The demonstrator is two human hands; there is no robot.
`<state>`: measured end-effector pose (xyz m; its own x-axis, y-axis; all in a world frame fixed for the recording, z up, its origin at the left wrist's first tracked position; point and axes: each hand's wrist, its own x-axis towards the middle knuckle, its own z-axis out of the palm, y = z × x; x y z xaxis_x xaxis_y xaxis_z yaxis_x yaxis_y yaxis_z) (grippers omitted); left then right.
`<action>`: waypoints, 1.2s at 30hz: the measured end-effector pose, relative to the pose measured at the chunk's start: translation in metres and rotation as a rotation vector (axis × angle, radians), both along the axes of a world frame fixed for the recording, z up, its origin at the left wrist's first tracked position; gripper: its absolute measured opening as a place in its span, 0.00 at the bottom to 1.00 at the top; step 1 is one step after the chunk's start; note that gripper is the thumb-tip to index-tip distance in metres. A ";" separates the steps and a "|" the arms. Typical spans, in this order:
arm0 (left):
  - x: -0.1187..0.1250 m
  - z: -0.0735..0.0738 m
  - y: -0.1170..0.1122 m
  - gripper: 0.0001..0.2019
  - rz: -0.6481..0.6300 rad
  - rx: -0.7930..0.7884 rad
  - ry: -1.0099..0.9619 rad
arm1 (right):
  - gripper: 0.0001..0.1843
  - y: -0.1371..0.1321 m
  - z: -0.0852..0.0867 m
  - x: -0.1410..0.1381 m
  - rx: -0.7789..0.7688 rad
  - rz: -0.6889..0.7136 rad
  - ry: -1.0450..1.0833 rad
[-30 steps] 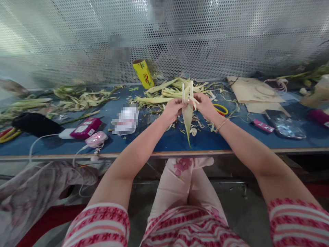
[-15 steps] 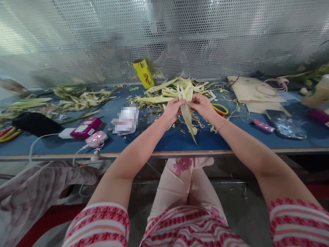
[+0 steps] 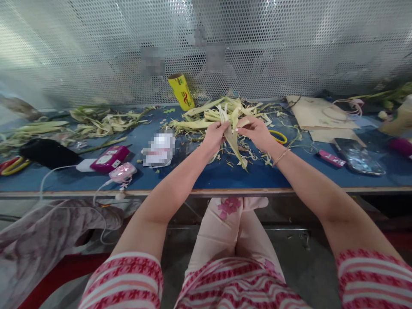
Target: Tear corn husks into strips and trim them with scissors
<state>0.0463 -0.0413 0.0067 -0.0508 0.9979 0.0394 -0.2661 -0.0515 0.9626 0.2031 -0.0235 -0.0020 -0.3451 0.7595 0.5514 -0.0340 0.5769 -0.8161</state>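
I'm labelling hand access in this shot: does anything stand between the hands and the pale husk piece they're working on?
Nothing visible does. The left hand pinches the husk piece directly, and the right hand is close at its side. The heap of husks lies beyond, not in between.

The left hand (image 3: 215,135) and right hand (image 3: 257,132) partly hide the corn husk (image 3: 233,143) between them. Well right of them, a purple object (image 3: 401,146) is cut off; leftward, pixelation obscures a white object (image 3: 160,148).
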 end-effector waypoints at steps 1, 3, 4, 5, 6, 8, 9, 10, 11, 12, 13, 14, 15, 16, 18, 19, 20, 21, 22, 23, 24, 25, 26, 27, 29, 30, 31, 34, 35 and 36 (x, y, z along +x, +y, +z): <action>0.000 -0.001 0.000 0.11 -0.016 0.015 0.018 | 0.22 0.002 -0.002 0.000 -0.017 -0.028 0.000; 0.000 -0.004 0.000 0.10 -0.060 0.054 0.057 | 0.22 0.008 -0.007 -0.001 -0.071 -0.087 -0.003; 0.001 -0.005 0.000 0.09 -0.084 0.072 0.077 | 0.21 0.011 -0.009 -0.001 -0.100 -0.116 -0.004; 0.001 -0.006 -0.001 0.08 -0.100 0.082 0.096 | 0.20 0.014 -0.011 -0.001 -0.126 -0.145 -0.002; 0.002 -0.006 -0.001 0.06 -0.110 0.083 0.117 | 0.19 0.016 -0.013 0.000 -0.149 -0.174 0.001; 0.002 -0.006 -0.001 0.04 -0.114 0.068 0.157 | 0.17 0.020 -0.015 0.000 -0.195 -0.221 0.015; 0.002 -0.006 -0.001 0.03 -0.113 0.065 0.174 | 0.16 0.020 -0.016 0.000 -0.221 -0.231 0.026; 0.001 -0.006 -0.001 0.03 -0.112 0.068 0.190 | 0.16 0.020 -0.016 0.000 -0.245 -0.228 0.039; 0.001 -0.007 0.000 0.04 -0.108 0.077 0.202 | 0.16 0.020 -0.016 -0.001 -0.266 -0.211 0.049; 0.000 -0.007 0.001 0.04 -0.101 0.089 0.211 | 0.17 0.019 -0.015 -0.001 -0.283 -0.184 0.052; 0.000 -0.008 0.001 0.04 -0.091 0.100 0.217 | 0.19 0.017 -0.014 -0.002 -0.292 -0.157 0.048; -0.001 -0.008 0.002 0.04 -0.080 0.107 0.223 | 0.20 0.015 -0.013 -0.002 -0.291 -0.132 0.033; -0.001 -0.009 0.003 0.03 -0.070 0.107 0.224 | 0.22 0.014 -0.012 -0.003 -0.284 -0.115 0.012; -0.001 -0.009 0.003 0.03 -0.067 0.101 0.220 | 0.23 0.012 -0.012 -0.003 -0.272 -0.105 -0.009; 0.000 -0.008 0.001 0.01 -0.079 0.076 0.200 | 0.24 0.011 -0.011 -0.003 -0.240 -0.102 -0.038; 0.001 -0.007 0.000 0.01 -0.094 0.061 0.187 | 0.24 0.011 -0.011 -0.003 -0.226 -0.101 -0.043; 0.001 -0.006 -0.001 0.01 -0.109 0.050 0.174 | 0.24 0.011 -0.011 -0.003 -0.214 -0.101 -0.045; 0.002 -0.005 -0.002 0.02 -0.123 0.042 0.165 | 0.23 0.011 -0.012 -0.002 -0.201 -0.111 -0.046; 0.002 -0.004 -0.003 0.03 -0.135 0.039 0.163 | 0.23 0.012 -0.012 -0.002 -0.185 -0.129 -0.052; 0.002 -0.004 -0.003 0.04 -0.138 0.041 0.166 | 0.23 0.012 -0.012 -0.001 -0.169 -0.154 -0.060; 0.002 -0.004 -0.003 0.04 -0.128 0.049 0.174 | 0.22 0.013 -0.012 -0.001 -0.153 -0.178 -0.069; 0.001 -0.004 -0.002 0.04 -0.100 0.066 0.185 | 0.22 0.013 -0.011 -0.001 -0.139 -0.193 -0.078; 0.001 -0.005 -0.002 0.04 -0.064 0.087 0.196 | 0.22 0.012 -0.011 -0.001 -0.130 -0.193 -0.084; 0.000 -0.006 -0.001 0.05 -0.029 0.106 0.206 | 0.22 0.012 -0.011 -0.001 -0.128 -0.175 -0.088; -0.001 -0.008 0.000 0.06 0.006 0.129 0.214 | 0.23 0.010 -0.010 -0.002 -0.133 -0.106 -0.083; -0.001 -0.008 0.000 0.07 -0.005 0.132 0.216 | 0.23 0.010 -0.010 -0.003 -0.135 -0.076 -0.077; -0.001 -0.009 0.000 0.08 -0.024 0.123 0.216 | 0.23 0.009 -0.010 -0.004 -0.135 -0.058 -0.071; 0.000 -0.008 -0.002 0.10 -0.039 0.064 0.198 | 0.22 0.008 -0.010 -0.006 -0.124 -0.078 -0.069; 0.000 -0.007 -0.003 0.11 -0.039 0.037 0.183 | 0.20 0.008 -0.011 -0.006 -0.121 -0.092 -0.076; 0.000 -0.006 -0.003 0.11 -0.045 0.011 0.168 | 0.19 0.008 -0.011 -0.006 -0.119 -0.102 -0.085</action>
<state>0.0466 -0.0444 0.0009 0.0026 0.9985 0.0543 -0.1042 -0.0538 0.9931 0.1968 -0.0160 -0.0127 -0.3044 0.8513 0.4274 0.0919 0.4728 -0.8764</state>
